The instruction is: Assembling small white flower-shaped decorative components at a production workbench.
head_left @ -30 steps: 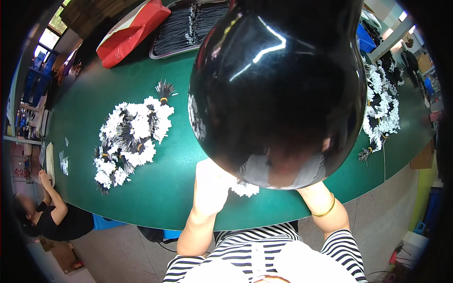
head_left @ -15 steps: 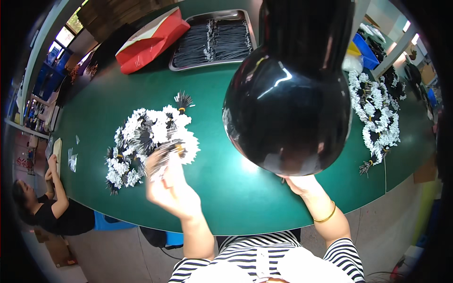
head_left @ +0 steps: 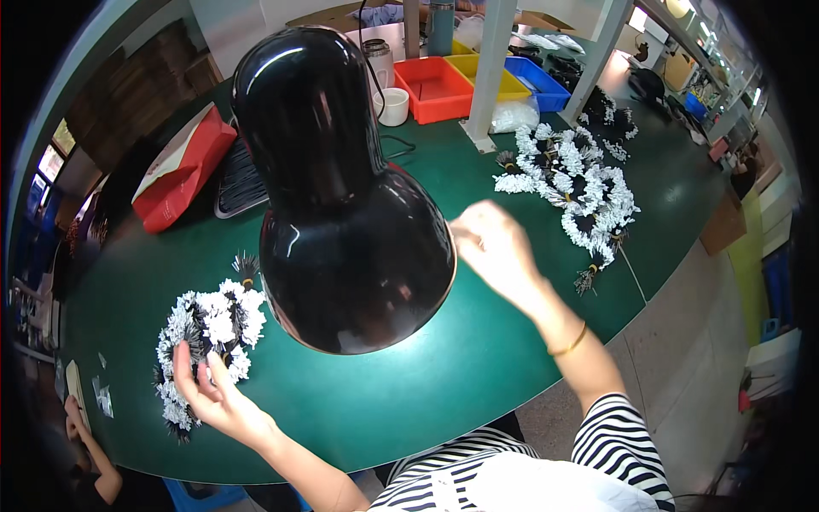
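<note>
My left hand (head_left: pixel 217 401) is open, its fingers spread at the near edge of a pile of bundled black wires with white connector ends (head_left: pixel 217 320). Whether the fingertips touch the pile I cannot tell. To the right of a black lamp shade (head_left: pixel 358 264), my right hand (head_left: pixel 495 247) is raised with its fingers curled together. Its fingertips are partly behind the shade's rim and slightly blurred, so anything in them is hidden. The shade covers the middle of the green table (head_left: pixel 461 358). A second pile of white-ended wire bundles (head_left: pixel 584 188) lies beyond my right hand.
At the back stand a red bin (head_left: pixel 433 90), a yellow bin (head_left: pixel 490 77), a blue bin (head_left: pixel 537 81) and a white cup (head_left: pixel 392 107). A metal post (head_left: pixel 490 85) rises there. A red bag (head_left: pixel 183 171) leans beside a metal tray (head_left: pixel 243 205) of black wires. Another person's arm (head_left: pixel 98 448) shows at left.
My left hand has opened, and the wire bundle it held is no longer in its fingers. My right hand has come up from below the lamp to its right side. The view has turned rightward.
</note>
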{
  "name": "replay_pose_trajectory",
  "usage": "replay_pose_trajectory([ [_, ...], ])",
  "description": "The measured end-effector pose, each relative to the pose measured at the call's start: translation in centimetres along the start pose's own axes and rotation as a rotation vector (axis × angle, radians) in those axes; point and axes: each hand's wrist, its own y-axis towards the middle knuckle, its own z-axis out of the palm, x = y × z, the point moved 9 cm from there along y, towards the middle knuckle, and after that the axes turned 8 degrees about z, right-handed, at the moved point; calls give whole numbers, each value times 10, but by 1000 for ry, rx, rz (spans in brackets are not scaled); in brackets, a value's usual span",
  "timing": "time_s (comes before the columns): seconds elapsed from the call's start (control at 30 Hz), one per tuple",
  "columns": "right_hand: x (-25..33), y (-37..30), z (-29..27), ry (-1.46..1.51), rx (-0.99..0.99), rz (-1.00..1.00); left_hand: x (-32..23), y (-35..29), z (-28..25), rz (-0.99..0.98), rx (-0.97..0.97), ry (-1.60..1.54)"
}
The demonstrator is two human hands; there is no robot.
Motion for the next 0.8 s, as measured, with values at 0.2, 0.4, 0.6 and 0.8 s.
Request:
replay_pose_trajectory([
  [0.2, -101, 39, -46, -536, -213, 19, -6, -19, 38, 0, 184, -65],
  [0.4, -100, 28, -49, 14, -154, 235, -8, -35, 61, -15, 366, -146],
  [0.6, -33, -31, 2, 1052, 415, 584, -53, -70, 95, 116, 691, -185],
  [0.8, 26, -63, 51, 1355, 710, 649, -102, -88, 98, 448, 703, -194],
])
